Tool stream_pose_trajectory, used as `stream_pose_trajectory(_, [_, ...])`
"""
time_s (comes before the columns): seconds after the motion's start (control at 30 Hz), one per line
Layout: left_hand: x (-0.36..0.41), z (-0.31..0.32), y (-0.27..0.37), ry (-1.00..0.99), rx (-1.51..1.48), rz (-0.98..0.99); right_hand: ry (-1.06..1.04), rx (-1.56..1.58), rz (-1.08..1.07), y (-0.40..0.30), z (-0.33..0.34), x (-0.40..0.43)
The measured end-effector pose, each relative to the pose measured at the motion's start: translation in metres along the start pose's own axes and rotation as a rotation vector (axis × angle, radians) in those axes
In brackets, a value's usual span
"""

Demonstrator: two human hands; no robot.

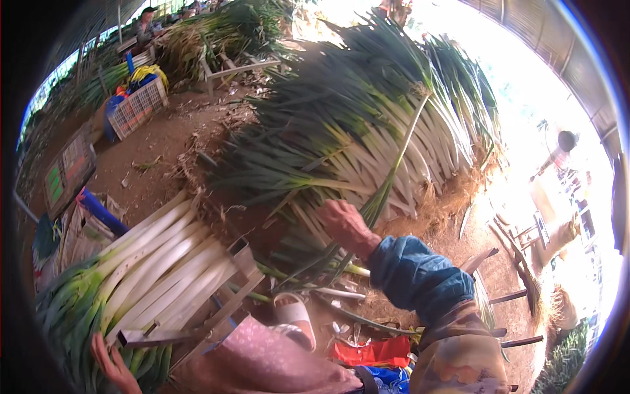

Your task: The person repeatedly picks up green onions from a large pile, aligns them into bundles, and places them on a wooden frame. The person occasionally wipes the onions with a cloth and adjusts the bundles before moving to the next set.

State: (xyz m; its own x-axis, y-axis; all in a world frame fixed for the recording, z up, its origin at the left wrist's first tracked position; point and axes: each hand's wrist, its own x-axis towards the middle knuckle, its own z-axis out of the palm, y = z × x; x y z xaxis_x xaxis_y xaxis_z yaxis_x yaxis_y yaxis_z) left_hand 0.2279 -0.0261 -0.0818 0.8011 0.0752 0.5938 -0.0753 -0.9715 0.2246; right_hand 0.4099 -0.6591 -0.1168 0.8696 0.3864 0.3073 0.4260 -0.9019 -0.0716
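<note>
Peeled white-stemmed green onions (157,266) lie side by side on a metal frame (246,276) at the lower left, their green leaves hanging down. My left hand (114,364) rests at those leaves with its fingers spread, touching them. Before me, my right hand (347,226), below a teal sleeve cover, reaches over the near edge of a large heap of unpeeled green onions (364,113) with roots on the right. One long green onion (411,123) slants up beside this hand, its leaves by the wrist; whether the fingers grip it is unclear.
A plastic crate (140,108) and a scale (70,170) stand at the left. Loose leaves, a white sandal (295,317) and a red bag (371,352) lie low in the middle. A wooden bench frame (243,70) stands behind. A person (146,24) sits at the far upper left.
</note>
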Motion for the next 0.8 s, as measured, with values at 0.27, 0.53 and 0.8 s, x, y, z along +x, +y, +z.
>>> stream_pose_trajectory(0.27, [0.012, -0.055, 0.127, -0.144, 0.372, -0.025, -0.136, -0.766, 0.161, 0.198, 0.017, -0.039])
stream_pose_trajectory(0.53, [0.027, -0.047, 0.162, -0.312, 0.521, -0.156, -0.426, -1.056, 0.15, 0.271, 0.019, -0.012])
stream_pose_trajectory(0.8, [0.023, -0.03, 0.143, -0.382, 0.56, 0.075, -0.207, -0.897, -0.2, 0.257, 0.007, 0.043])
